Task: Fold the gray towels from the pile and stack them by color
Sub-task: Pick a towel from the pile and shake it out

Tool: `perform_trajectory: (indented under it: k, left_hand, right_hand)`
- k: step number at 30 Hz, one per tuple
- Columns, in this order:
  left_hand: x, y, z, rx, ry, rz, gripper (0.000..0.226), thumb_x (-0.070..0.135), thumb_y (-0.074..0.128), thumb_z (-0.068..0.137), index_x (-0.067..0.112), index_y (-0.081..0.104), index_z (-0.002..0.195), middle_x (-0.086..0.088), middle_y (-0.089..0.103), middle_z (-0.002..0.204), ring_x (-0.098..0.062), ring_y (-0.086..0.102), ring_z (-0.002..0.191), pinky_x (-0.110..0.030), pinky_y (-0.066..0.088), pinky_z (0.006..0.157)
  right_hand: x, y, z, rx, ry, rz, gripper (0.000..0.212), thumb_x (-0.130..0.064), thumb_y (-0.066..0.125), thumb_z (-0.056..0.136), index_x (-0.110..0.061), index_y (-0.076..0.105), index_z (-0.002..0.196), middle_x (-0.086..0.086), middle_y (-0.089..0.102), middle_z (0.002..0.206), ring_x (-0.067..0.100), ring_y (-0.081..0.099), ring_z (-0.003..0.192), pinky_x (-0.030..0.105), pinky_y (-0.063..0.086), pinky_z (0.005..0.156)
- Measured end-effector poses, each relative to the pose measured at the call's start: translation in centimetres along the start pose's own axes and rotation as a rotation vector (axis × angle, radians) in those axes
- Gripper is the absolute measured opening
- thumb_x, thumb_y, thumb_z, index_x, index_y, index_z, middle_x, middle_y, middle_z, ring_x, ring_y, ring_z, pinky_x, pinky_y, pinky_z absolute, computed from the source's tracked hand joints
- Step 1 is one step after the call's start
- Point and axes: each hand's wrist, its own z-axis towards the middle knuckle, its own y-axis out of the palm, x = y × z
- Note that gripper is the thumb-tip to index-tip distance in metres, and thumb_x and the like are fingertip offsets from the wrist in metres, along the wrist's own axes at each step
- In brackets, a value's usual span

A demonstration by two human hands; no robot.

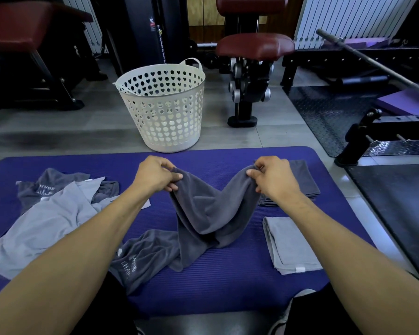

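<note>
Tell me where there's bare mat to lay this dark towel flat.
Bare mat lies between the dark towel and the folded light gray towel, and along the far edge by the basket. The left is crowded by the unfolded pile.

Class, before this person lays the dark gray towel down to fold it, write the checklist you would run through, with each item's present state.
1. Both hands, left hand and right hand, pinch the dark towel: ok.
2. Towel spread flat: not ok, it sags in the middle.
3. Lower end free: not ok, bunched on the mat.
4. Dark stack ready: ok.
5. Light stack kept separate: ok.
6. Pile finished: not ok.
</note>
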Motion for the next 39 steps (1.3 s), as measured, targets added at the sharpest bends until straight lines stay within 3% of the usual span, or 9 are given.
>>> perform_trajectory:
  k: [4,11,15,19,23,26,30,35,39]
  left_hand:
    - [0.6,-0.4,-0.3,-0.014,0.063,-0.086,0.014,0.013,0.081,0.080,0.005,0.070,0.083,-0.013,0.071,0.069,-0.015,0.068,0.054,-0.020,0.054,0.049]
    - [1.6,0.2,-1.6,-0.392,0.118,-0.226,0.017,0.001,0.053,0.099,0.005,0.069,0.100,-0.015,0.074,0.099,-0.022,0.074,0.088,-0.025,0.061,0.073]
    - [1.1,0.2,-1.2,-0.188,0.252,0.139,0.013,0.007,0.065,0.092,0.014,0.076,0.091,0.003,0.075,0.075,-0.009,0.071,0.067,-0.019,0.052,0.051]
    - [0.4,0.0,-0.4,0.018,0.295,0.410,0.014,0.012,0.071,0.086,0.023,0.076,0.079,0.008,0.070,0.063,-0.008,0.067,0.059,-0.030,0.058,0.065]
    - [0.4,0.2,-0.8,0.134,0.201,0.140,0.010,0.007,0.057,0.096,0.013,0.060,0.088,-0.008,0.070,0.078,-0.014,0.070,0.057,-0.040,0.061,0.069]
    - [1.7,-0.2,-1.5,0.170,0.269,0.026,0.010,0.007,0.048,0.099,0.012,0.052,0.092,-0.012,0.066,0.087,-0.022,0.072,0.069,-0.046,0.061,0.072]
    - [6.9,-4.0,-1.4,0.241,0.364,-0.099,0.013,0.013,0.047,0.099,0.021,0.049,0.089,-0.010,0.066,0.093,-0.026,0.069,0.084,-0.048,0.058,0.078]
    - [15.5,-9.5,-3.4,0.414,0.579,-0.137,0.012,0.008,0.051,0.096,0.019,0.053,0.092,0.005,0.059,0.085,-0.018,0.057,0.087,-0.030,0.042,0.076]
    - [21.2,-14.2,-7.3,0.612,0.757,-0.375,0.014,0.006,0.052,0.096,0.019,0.051,0.090,0.005,0.065,0.095,-0.015,0.062,0.095,-0.027,0.048,0.085]
  right_hand:
    - [-0.3,-0.4,-0.1,0.043,-0.027,0.049,0.015,-0.022,0.064,0.095,-0.012,0.063,0.084,0.005,0.066,0.064,0.013,0.067,0.058,0.037,0.060,0.066]
    - [-0.5,-0.6,-0.5,0.032,-0.020,0.169,0.010,-0.021,0.067,0.094,-0.016,0.065,0.086,0.000,0.068,0.069,0.007,0.066,0.053,0.029,0.061,0.063]
    - [-0.4,-0.9,-0.7,0.001,-0.022,0.122,0.011,-0.022,0.067,0.093,-0.016,0.067,0.084,0.001,0.069,0.069,0.008,0.067,0.054,0.028,0.060,0.063]
    - [0.2,-1.1,-0.3,-0.052,0.046,0.040,0.017,-0.016,0.065,0.094,-0.010,0.067,0.079,0.007,0.068,0.066,0.014,0.068,0.058,0.036,0.061,0.068]
    - [0.4,-1.8,-0.4,0.055,0.153,0.161,0.023,-0.012,0.059,0.097,-0.006,0.066,0.076,0.009,0.067,0.064,0.017,0.069,0.059,0.041,0.061,0.071]
    - [-0.2,-2.8,-0.1,0.224,0.173,0.264,0.033,-0.016,0.053,0.098,-0.013,0.061,0.067,0.009,0.066,0.067,0.027,0.068,0.069,0.047,0.059,0.071]
    - [-5.0,-6.9,1.1,0.367,0.121,0.404,0.028,-0.021,0.049,0.101,-0.013,0.062,0.078,0.009,0.067,0.077,0.028,0.067,0.077,0.049,0.058,0.073]
    - [-13.7,-14.1,1.7,0.557,-0.075,0.408,0.021,-0.020,0.048,0.102,-0.011,0.067,0.102,0.006,0.066,0.096,0.021,0.058,0.088,0.024,0.036,0.068]
    - [-19.9,-19.5,0.5,0.739,-0.234,0.477,0.022,-0.021,0.048,0.103,-0.012,0.066,0.112,0.002,0.062,0.102,0.012,0.051,0.089,0.014,0.032,0.070]
